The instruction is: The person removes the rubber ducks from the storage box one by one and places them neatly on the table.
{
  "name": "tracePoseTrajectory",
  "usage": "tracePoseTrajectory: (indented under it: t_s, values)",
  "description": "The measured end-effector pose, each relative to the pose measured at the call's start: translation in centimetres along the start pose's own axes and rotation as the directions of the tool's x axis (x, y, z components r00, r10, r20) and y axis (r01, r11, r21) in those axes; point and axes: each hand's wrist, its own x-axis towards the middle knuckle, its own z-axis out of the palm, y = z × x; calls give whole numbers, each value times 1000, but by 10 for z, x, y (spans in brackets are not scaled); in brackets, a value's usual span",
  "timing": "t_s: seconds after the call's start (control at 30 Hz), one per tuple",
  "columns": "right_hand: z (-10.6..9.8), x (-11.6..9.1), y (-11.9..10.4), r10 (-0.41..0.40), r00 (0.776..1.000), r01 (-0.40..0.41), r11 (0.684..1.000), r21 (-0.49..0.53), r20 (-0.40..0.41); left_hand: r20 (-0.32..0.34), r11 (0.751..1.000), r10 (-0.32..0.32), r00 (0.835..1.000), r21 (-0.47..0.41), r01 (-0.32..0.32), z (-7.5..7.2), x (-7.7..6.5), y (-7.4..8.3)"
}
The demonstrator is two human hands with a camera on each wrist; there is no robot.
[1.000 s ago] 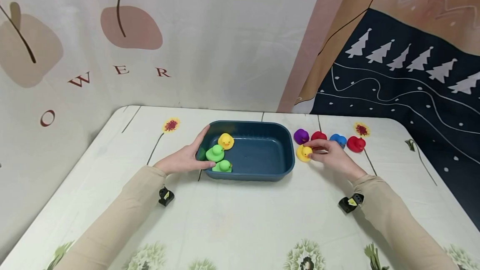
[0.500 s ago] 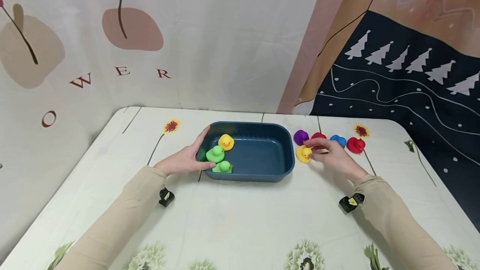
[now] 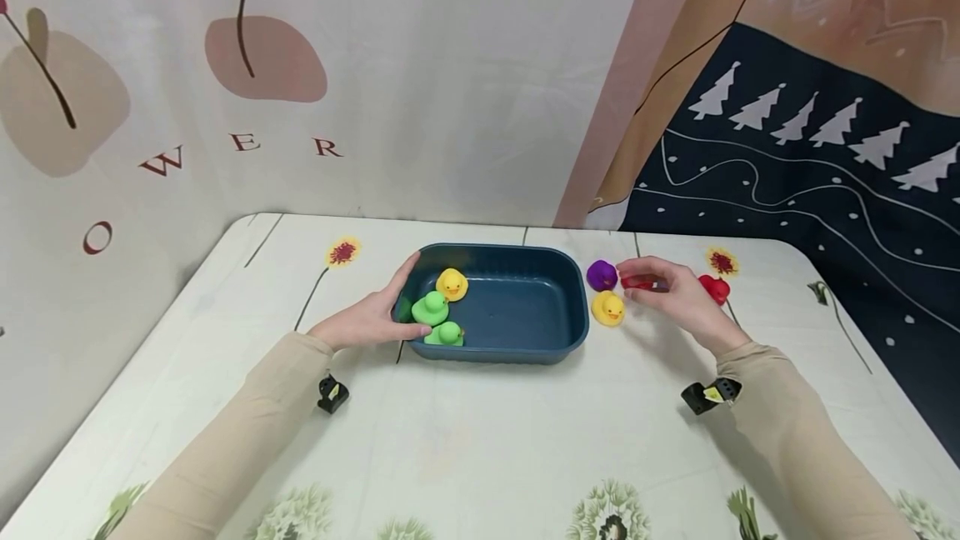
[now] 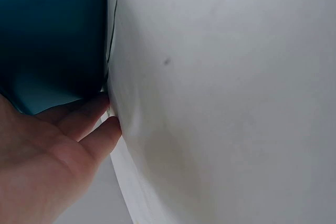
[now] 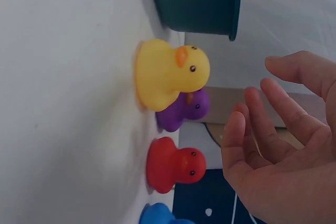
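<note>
A dark blue plastic tub [image 3: 517,307] holds a yellow rubber duck [image 3: 452,283] and two green rubber ducks [image 3: 431,308] at its left end. My left hand [image 3: 375,315] grips that end, thumb over the near rim and fingers along the outer wall; the left wrist view shows the fingers against the tub [image 4: 52,30]. My right hand [image 3: 675,294] hovers over a red rubber duck [image 5: 176,165], fingers spread and holding nothing. Beside the tub's right wall sit a yellow rubber duck [image 3: 608,308] and a purple rubber duck [image 3: 602,275].
Another red rubber duck [image 3: 716,289] sits at the right, partly behind my right hand. A blue rubber duck [image 5: 160,214] shows at the bottom of the right wrist view, hidden in the head view. A patterned cloth covers the table [image 3: 480,440]; fabric walls rise behind it.
My right hand has left the yellow duck beside the tub and moved slightly right and back, over the red duck. That yellow duck stays on the table. My left hand has not moved.
</note>
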Motion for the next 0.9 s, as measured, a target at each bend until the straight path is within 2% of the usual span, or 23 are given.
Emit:
tracePoseTrajectory:
  t_s: [0.4, 0.57, 0.73, 0.9]
  values:
    - [12, -2, -16, -64, 996, 60, 996, 65, 58, 9, 1000, -14, 1000, 18, 14, 0, 1, 0]
    - [20, 0, -23, -124, 989, 116, 988, 100, 82, 3, 1000, -8, 1000, 20, 8, 0, 0, -1]
    - [26, 0, -27, -140, 985, 131, 987, 90, 99, 2, 1000, -9, 1000, 19, 9, 0, 1, -2]
    - [32, 0, -28, -172, 977, 156, 980, 126, 128, 11, 1000, -26, 1000, 12, 26, 0, 2, -2]
